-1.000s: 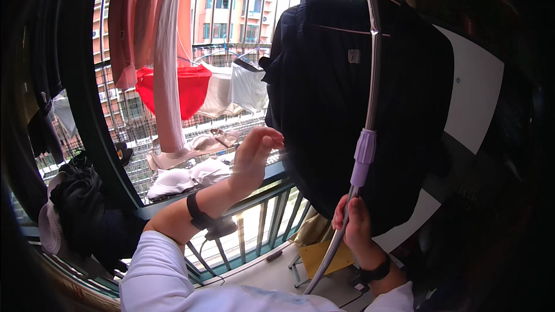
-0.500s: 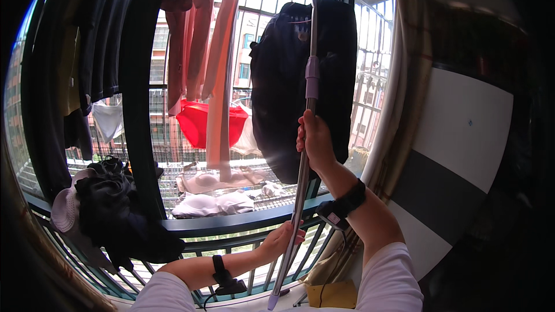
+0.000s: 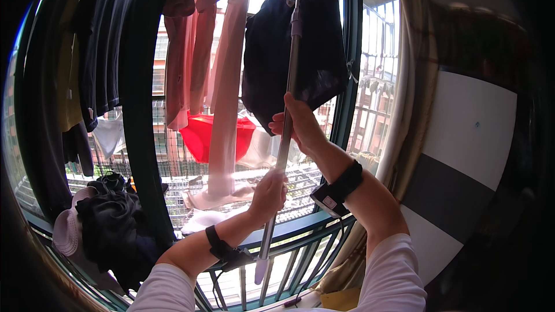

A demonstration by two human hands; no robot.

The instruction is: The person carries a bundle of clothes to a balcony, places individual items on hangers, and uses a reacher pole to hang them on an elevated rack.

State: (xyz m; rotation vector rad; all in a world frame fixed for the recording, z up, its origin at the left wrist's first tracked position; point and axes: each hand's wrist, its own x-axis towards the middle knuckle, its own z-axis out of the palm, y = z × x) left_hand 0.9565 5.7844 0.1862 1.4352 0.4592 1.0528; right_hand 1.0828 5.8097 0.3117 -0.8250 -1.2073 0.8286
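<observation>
A long metal clothes pole [image 3: 293,63] with purple fittings slants up through the middle of the view. My right hand [image 3: 302,126] grips it midway, the thumb lying up along the shaft. Lower down, my left hand [image 3: 269,196] is closed round the same pole, close above its purple end cap. A dark garment [image 3: 266,52], perhaps trousers, hangs high at the pole's upper part. The pole's tip runs out of view at the top, so I cannot see what holds the garment.
A window frame [image 3: 144,110] and railing [image 3: 283,271] stand in front of me. Pink clothes [image 3: 225,81], red underwear [image 3: 217,136] and a dark shirt [image 3: 113,34] hang outside. Black cloth [image 3: 113,225] is heaped at the left; a curtain [image 3: 413,98] hangs at the right.
Both hands and the pole have moved up and a little left. The dark garment has risen with the pole, and its lower part has swung and spread to the right.
</observation>
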